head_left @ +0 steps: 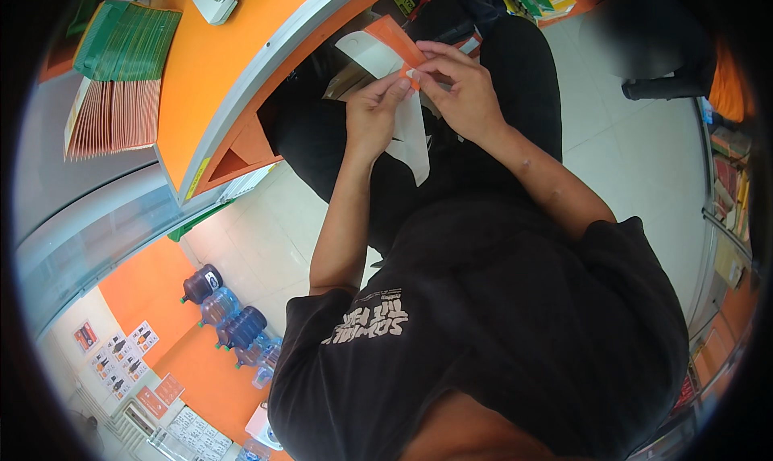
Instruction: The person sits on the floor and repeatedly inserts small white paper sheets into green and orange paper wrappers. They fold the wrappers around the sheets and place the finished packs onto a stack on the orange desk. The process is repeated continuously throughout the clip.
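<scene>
Both my hands are raised over my lap, working a flat orange and white paper piece (392,41). My left hand (374,111) pinches its lower edge, with a white paper strip (415,143) hanging down from it. My right hand (459,86) grips the same piece from the right, fingertips meeting the left hand at a small white tab. I sit in dark clothes beside an orange counter (209,66).
A fanned stack of green and orange flat paper pieces (117,82) lies on the counter at the left. Several blue water jugs (229,316) stand on the tiled floor (644,155). Shelves with goods (729,203) line the right.
</scene>
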Demonstrator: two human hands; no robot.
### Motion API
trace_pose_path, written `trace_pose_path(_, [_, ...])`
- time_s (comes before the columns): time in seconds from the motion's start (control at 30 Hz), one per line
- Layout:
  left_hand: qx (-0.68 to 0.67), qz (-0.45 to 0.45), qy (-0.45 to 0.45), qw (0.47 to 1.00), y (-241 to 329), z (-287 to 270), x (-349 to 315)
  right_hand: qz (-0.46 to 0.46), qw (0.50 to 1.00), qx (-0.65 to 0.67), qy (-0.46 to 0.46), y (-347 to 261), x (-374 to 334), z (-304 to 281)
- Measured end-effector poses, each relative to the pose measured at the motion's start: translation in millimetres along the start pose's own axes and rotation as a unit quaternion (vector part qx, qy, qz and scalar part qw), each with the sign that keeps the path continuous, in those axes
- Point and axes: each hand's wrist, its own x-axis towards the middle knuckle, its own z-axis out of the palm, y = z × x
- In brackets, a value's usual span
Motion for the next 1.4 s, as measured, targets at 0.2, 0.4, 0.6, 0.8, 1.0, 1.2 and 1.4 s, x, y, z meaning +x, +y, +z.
trace_pose_path(0.2, [-0.073, -0.013, 0.009, 0.997, 3, -1, -3, -0.011, 0.999, -0.015, -0.038, -9, -4, -2])
trace_pose_path(0.4, [-0.150, -0.054, 0.079, 0.984, 12, -9, -1, -0.094, 0.978, -0.023, -0.184, 1, -3, -8])
trace_pose_path(0.6, [-0.475, -0.168, 0.037, 0.863, 1, -42, 4, 0.042, 0.965, -0.069, -0.248, 46, 13, -43])
trace_pose_path(0.8, [-0.560, -0.213, -0.108, 0.793, 4, -43, -23, 0.064, 0.941, 0.037, -0.330, 39, 4, -33])
trace_pose_path(1.0, [-0.696, -0.106, -0.121, 0.699, -13, -31, -24, 0.099, 0.957, 0.155, -0.226, 54, -6, -24])
trace_pose_path(1.2, [-0.386, -0.028, 0.023, 0.922, 4, 39, -33, -0.074, 0.976, -0.187, -0.086, 21, -7, -11])
trace_pose_path(1.4, [-0.299, -0.100, 0.152, 0.937, 18, 24, -5, -0.188, 0.944, -0.268, -0.049, 8, -8, -10])
